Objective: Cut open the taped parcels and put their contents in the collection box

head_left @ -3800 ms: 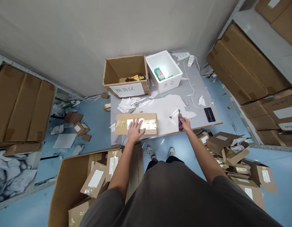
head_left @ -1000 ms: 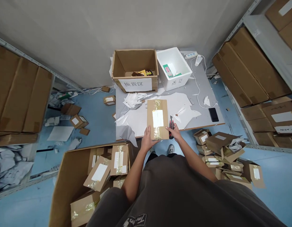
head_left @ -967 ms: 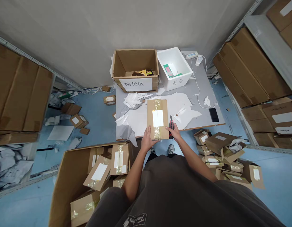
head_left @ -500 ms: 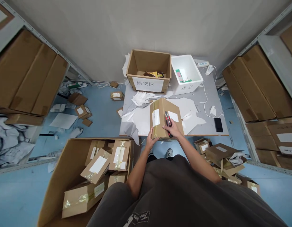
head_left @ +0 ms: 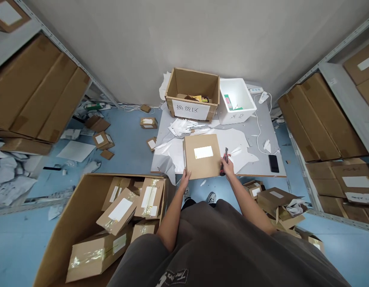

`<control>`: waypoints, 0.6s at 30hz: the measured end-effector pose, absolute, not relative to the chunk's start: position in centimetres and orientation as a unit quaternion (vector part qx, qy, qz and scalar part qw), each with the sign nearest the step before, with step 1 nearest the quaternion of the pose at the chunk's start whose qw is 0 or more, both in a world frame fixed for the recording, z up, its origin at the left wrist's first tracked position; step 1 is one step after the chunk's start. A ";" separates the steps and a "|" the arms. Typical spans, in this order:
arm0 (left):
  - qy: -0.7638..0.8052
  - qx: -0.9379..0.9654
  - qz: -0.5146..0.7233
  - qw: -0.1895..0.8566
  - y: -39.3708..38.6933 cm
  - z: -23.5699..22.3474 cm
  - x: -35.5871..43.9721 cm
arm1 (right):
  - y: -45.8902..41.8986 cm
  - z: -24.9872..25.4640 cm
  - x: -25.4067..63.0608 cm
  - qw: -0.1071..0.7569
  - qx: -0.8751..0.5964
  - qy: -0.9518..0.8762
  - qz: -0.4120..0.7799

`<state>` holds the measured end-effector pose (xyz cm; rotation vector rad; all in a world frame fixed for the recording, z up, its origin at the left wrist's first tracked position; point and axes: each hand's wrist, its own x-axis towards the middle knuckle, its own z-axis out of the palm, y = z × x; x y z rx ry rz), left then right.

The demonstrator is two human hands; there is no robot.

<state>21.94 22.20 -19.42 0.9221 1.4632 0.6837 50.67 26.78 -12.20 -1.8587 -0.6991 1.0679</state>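
A brown cardboard box with a white label is at the front edge of the table, its broad labelled face toward me. My left hand grips the box's near left corner, thumb on the face and fingers beneath. In my closed right hand is a red and black utility knife, pointing away from me beside the box's right edge. Whether the right fingers also touch the box is hard to make out. White paper lies under and beyond the box.
Behind stand an open carton with a handwritten sign and a white foam bin. A phone and a power strip lie at the table's right. A large carton of taped boxes stands at left; opened boxes sit on the floor at right.
The box has been turned, so its taped side no longer shows and the labelled face lies toward me. My right hand moved with the knife from on top of the box to its right edge.
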 end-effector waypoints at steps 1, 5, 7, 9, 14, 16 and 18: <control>0.643 0.384 0.281 0.601 22.1 -19.3 22.1 | 26.2 -12.4 52.0 0.420 -0.754 -0.277 0.422; 0.661 0.340 0.272 0.611 22.1 -18.9 23.6 | 24.0 -13.8 53.5 0.392 -0.721 -0.261 0.509; 0.638 0.333 0.308 0.623 22.3 -18.9 24.2 | 23.4 -14.2 52.7 0.408 -0.706 -0.241 0.526; 0.610 0.317 0.342 0.641 22.2 -19.1 24.4 | 23.1 -14.0 52.1 0.430 -0.704 -0.228 0.518; 0.559 0.245 0.379 0.696 20.7 -20.5 24.6 | 23.5 -9.7 51.8 0.477 -0.651 -0.271 0.525; 0.551 0.218 0.387 0.706 20.1 -21.0 25.2 | 24.0 -7.6 50.9 0.487 -0.629 -0.288 0.534; 0.558 0.202 0.390 0.704 19.7 -21.3 25.9 | 24.7 -5.9 49.4 0.487 -0.617 -0.292 0.545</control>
